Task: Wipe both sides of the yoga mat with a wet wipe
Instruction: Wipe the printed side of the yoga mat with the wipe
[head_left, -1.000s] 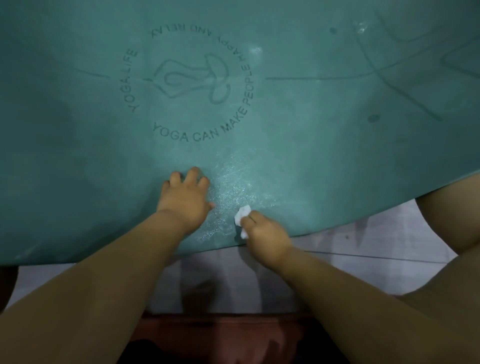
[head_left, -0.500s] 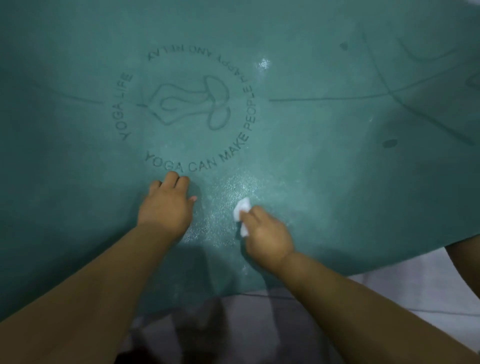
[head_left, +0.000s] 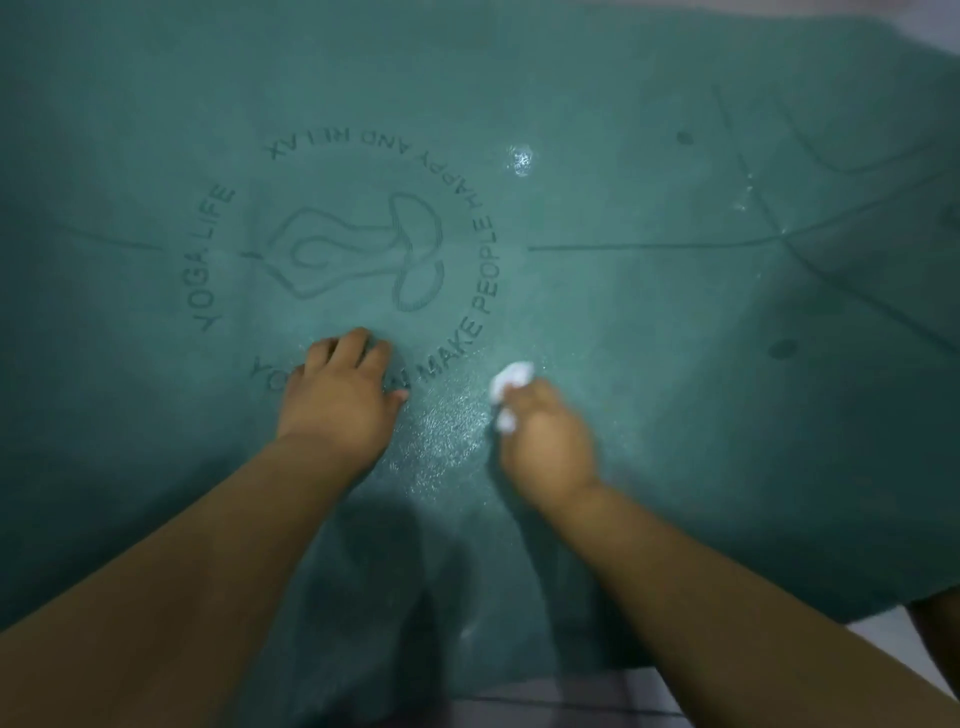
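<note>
A teal yoga mat (head_left: 675, 364) lies flat and fills most of the head view, with a round printed logo and lettering near its middle. My left hand (head_left: 340, 397) rests palm down on the lower rim of the logo, fingers spread forward. To its right, my right hand (head_left: 545, 441) grips a crumpled white wet wipe (head_left: 511, 376) and holds it against the mat. A wet, shiny patch (head_left: 447, 431) lies between the two hands.
Pale floor (head_left: 909, 660) shows past the mat's near edge at the lower right, beside part of my leg (head_left: 940, 634). Printed guide lines (head_left: 649, 244) and small dark dots mark the mat's right half.
Both hands have slid farther up the mat, away from its near edge. The left hand now covers part of the lettering, and the wipe has moved forward with the right hand.
</note>
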